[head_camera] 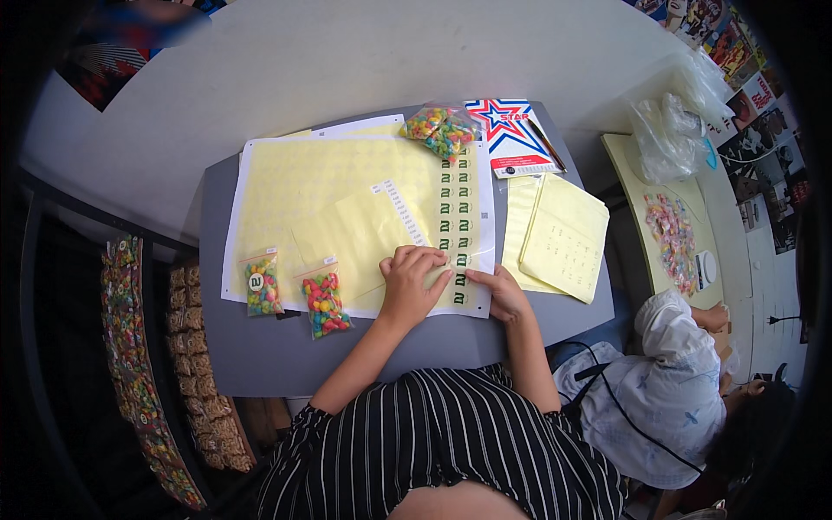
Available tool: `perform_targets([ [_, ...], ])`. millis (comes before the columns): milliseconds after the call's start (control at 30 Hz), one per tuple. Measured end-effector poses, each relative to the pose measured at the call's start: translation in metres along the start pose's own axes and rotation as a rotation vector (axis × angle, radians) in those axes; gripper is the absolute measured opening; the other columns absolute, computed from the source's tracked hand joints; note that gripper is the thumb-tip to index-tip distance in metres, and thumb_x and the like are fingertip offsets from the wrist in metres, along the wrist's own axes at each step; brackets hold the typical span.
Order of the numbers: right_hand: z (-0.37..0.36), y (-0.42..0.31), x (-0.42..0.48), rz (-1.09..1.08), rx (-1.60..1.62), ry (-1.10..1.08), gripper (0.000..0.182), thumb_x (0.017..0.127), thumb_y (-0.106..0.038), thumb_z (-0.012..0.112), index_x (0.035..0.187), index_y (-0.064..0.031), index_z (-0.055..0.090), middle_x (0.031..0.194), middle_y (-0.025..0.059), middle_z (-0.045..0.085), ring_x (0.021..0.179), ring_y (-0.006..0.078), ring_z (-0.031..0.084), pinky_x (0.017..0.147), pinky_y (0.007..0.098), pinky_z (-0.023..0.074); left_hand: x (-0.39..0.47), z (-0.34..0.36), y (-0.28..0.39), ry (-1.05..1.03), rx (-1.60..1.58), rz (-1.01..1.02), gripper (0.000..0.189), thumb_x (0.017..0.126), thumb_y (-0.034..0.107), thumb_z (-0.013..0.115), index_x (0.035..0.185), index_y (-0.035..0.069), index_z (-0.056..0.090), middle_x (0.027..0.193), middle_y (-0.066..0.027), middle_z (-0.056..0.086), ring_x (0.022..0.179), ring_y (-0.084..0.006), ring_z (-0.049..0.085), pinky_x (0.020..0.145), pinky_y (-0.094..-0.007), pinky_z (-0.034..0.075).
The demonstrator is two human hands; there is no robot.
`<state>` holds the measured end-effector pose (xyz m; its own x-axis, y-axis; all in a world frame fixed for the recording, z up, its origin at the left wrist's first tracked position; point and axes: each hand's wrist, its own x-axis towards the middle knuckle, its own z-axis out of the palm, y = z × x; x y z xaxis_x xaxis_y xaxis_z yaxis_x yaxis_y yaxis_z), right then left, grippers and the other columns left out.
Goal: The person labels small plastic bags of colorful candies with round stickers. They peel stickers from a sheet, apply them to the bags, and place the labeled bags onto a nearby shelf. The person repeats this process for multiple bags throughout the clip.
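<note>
A large sheet of round logo stickers (338,162) lies on the grey table (292,364), most of it bare yellow backing. Green-lettered stickers (463,208) stand in two columns along its right side. My left hand (415,276) rests on the sheet beside these columns, thumb and fingers bent close together; whether a sticker is between them is hidden. My right hand (506,294) grips the sheet's lower right edge, thumb on top. A smaller sheet of white labels (351,221) overlaps the big one. Left of my hands lie a candy bag with a round sticker (262,286) and another candy bag (323,300) with a white label.
More bagged candy (442,130) sits at the sheet's top. A star-printed pad (507,140) with a pen (546,146) and yellow papers (565,240) lie to the right. A person (650,403) sits at a side table (624,169) on the right. Snack racks (127,351) stand left.
</note>
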<state>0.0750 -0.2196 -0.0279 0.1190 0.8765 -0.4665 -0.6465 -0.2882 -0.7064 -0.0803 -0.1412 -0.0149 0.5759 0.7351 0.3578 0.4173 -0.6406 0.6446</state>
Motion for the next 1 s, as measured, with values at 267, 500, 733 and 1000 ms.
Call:
perform_targets([
  [267, -0.002, 0.003, 0.002, -0.002, 0.003, 0.003, 0.032, 0.079, -0.009, 0.062, 0.107, 0.0043, 0.053, 0.101, 0.0131, 0.06, 0.087, 0.0182, 0.06, 0.074, 0.0302, 0.0494, 0.001, -0.001, 0.001, -0.022, -0.027, -0.026, 0.012, 0.075, 0.02, 0.064, 0.082, 0.011, 0.064, 0.09, 0.0031, 0.062, 0.093, -0.0154, 0.049, 0.079, -0.0311, 0.026],
  [500, 0.01, 0.009, 0.004, -0.123, -0.279, 0.206, 0.037, 0.073, -0.013, 0.069, 0.101, 0.0058, 0.055, 0.09, 0.0129, 0.062, 0.073, 0.0163, 0.062, 0.063, 0.0274, 0.0504, 0.001, -0.001, 0.001, -0.021, -0.052, -0.032, 0.008, 0.076, 0.018, 0.061, 0.081, 0.011, 0.063, 0.088, 0.003, 0.062, 0.091, -0.0159, 0.049, 0.078, -0.0313, 0.027],
  [733, 0.013, 0.016, 0.003, -0.209, -0.33, 0.286, 0.041, 0.07, -0.01, 0.07, 0.102, 0.0072, 0.052, 0.088, 0.0136, 0.062, 0.071, 0.0167, 0.062, 0.061, 0.026, 0.0503, 0.003, 0.003, -0.005, -0.036, -0.068, -0.051, 0.005, 0.075, 0.017, 0.061, 0.077, 0.012, 0.061, 0.085, 0.004, 0.061, 0.087, -0.0155, 0.05, 0.076, -0.0317, 0.029],
  [1000, 0.03, 0.015, -0.016, -0.666, -0.891, 0.645, 0.051, 0.063, -0.006, 0.072, 0.109, 0.0017, 0.051, 0.108, 0.015, 0.051, 0.08, 0.0199, 0.054, 0.072, 0.0322, 0.0469, 0.001, 0.003, -0.006, -0.047, -0.088, -0.084, 0.004, 0.076, 0.014, 0.06, 0.077, 0.01, 0.058, 0.087, -0.0012, 0.062, 0.086, -0.0203, 0.052, 0.077, -0.0334, 0.032],
])
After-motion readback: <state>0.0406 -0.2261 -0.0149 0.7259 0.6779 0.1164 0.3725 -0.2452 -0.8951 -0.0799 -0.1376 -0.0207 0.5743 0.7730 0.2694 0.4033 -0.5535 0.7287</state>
